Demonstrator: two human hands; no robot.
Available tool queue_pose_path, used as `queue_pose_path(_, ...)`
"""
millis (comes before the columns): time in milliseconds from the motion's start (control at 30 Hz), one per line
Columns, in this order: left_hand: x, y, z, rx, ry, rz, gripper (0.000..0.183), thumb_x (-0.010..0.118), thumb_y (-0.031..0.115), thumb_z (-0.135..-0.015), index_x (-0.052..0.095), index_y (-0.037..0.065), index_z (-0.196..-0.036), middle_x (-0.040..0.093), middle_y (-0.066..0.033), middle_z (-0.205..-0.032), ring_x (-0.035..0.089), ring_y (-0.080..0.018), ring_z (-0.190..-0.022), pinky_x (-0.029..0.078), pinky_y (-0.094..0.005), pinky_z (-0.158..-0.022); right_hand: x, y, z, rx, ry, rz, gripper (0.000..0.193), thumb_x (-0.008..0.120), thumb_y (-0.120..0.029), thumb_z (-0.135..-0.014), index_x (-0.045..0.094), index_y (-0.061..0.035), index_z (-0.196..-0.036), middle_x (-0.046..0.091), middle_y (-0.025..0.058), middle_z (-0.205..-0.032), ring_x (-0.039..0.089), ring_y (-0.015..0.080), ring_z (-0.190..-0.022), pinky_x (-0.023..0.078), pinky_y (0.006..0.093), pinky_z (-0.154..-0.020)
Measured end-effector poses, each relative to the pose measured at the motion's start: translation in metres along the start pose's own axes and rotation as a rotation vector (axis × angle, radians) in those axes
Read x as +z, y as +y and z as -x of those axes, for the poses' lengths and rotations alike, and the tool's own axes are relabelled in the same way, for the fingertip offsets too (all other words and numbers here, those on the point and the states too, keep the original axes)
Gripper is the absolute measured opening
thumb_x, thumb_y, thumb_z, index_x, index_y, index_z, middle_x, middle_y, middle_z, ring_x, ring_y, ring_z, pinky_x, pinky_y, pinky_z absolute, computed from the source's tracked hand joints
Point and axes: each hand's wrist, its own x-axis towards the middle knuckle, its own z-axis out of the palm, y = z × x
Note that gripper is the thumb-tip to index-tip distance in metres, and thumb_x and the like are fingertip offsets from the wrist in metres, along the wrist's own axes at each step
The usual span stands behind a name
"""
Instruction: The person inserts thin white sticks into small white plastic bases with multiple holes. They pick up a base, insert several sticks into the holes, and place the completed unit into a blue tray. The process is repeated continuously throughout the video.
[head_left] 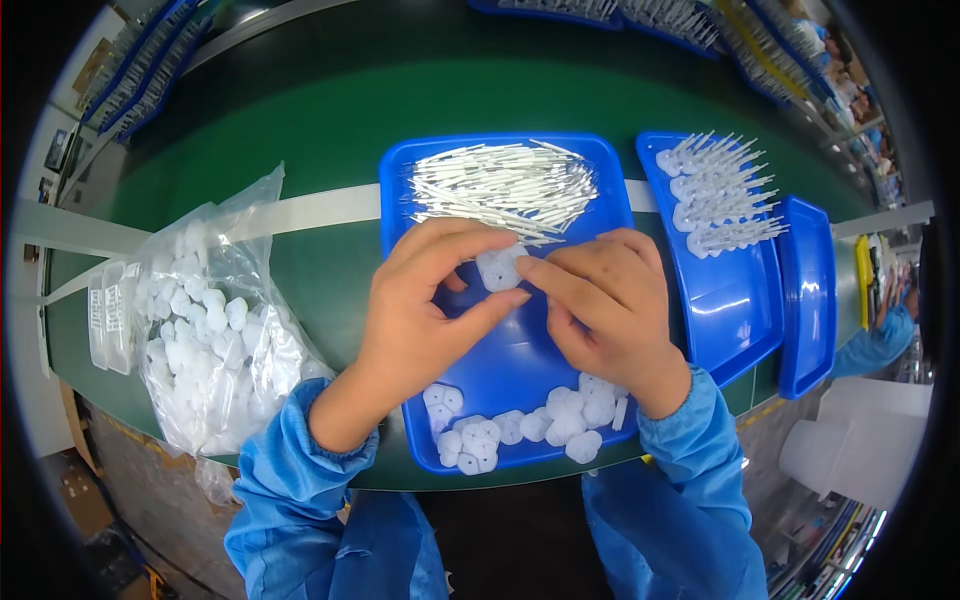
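My left hand [435,290] is closed, with a small translucent white plastic piece [498,268] between its thumb and fingers. The piece has a lobed outline and small holes. My right hand [605,300] comes in from the other side, its fingers curled and a fingertip against the piece's right edge. Anything inside those curled fingers is hidden. Both hands are above a blue tray [490,350]. A heap of thin white sticks [505,185] lies at the tray's far end. Several similar white plastic pieces [565,412] are spread along its near end.
A clear plastic bag [235,350] full of white pieces lies on the green table at the left. To the right, a blue tray [735,310] holds pieces with sticks standing in them. Beyond it is another blue tray [808,330]. White bins [860,435] stand lower right.
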Motion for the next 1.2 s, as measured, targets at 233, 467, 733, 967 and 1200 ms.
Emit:
queue_pose_path(233, -0.0021, 0.0022, 0.0007, 0.067, -0.011, -0.065, 0.052, 0.095, 0.003, -0.082, 0.081, 0.007, -0.131, 0.075, -0.0090, -0.131, 0.071, -0.0186, -0.113, 0.057, -0.0286, -0.081, 0.0032, 0.0018, 0.0040, 0.027, -0.006, -0.093, 0.049, 0.077, -0.001, -0.077, 0.085, -0.0143, -0.123, 0.079, 0.0008, -0.105, 0.074, 0.0201, -0.092, 0.054, 0.0412, -0.094)
queue_pose_path(467, -0.0012, 0.0038, 0.0007, 0.069, -0.005, -0.069, 0.052, 0.095, 0.002, -0.082, 0.082, 0.007, -0.132, 0.076, -0.0089, -0.132, 0.072, -0.0190, -0.112, 0.058, -0.0291, -0.080, -0.0002, 0.0013, 0.0048, -0.018, 0.007, -0.048, 0.048, 0.075, -0.001, -0.075, 0.086, -0.0145, -0.120, 0.079, 0.0009, -0.103, 0.073, 0.0204, -0.089, 0.054, 0.0424, -0.095)
queue_pose_path(733, -0.0010, 0.0048, 0.0005, 0.120, -0.023, -0.105, 0.056, 0.094, 0.001, -0.081, 0.080, 0.008, -0.135, 0.077, -0.0095, -0.134, 0.071, -0.0219, -0.115, 0.059, -0.0306, -0.080, 0.0021, 0.0027, 0.0038, 0.012, 0.020, -0.031, 0.049, 0.075, 0.002, -0.078, 0.085, -0.0148, -0.123, 0.079, 0.0014, -0.104, 0.074, 0.0205, -0.089, 0.055, 0.0412, -0.093)
queue_pose_path(967, -0.0013, 0.0024, 0.0000, 0.161, -0.030, -0.110, 0.059, 0.094, 0.001, -0.082, 0.078, 0.009, -0.138, 0.078, -0.0100, -0.134, 0.072, -0.0229, -0.115, 0.059, -0.0311, -0.080, 0.0036, 0.0023, 0.0029, 0.030, 0.017, -0.075, 0.051, 0.074, 0.002, -0.078, 0.084, -0.0142, -0.125, 0.078, 0.0023, -0.104, 0.074, 0.0208, -0.090, 0.056, 0.0411, -0.092)
queue_pose_path(1200, -0.0010, 0.0047, 0.0008, 0.036, -0.073, -0.015, 0.059, 0.095, 0.004, -0.083, 0.077, 0.006, -0.139, 0.080, -0.0108, -0.136, 0.073, -0.0219, -0.114, 0.060, -0.0306, -0.081, 0.0013, 0.0009, 0.0054, 0.028, 0.014, 0.016, 0.051, 0.074, 0.001, -0.079, 0.084, -0.0158, -0.127, 0.078, 0.0021, -0.105, 0.074, 0.0194, -0.090, 0.055, 0.0423, -0.093)
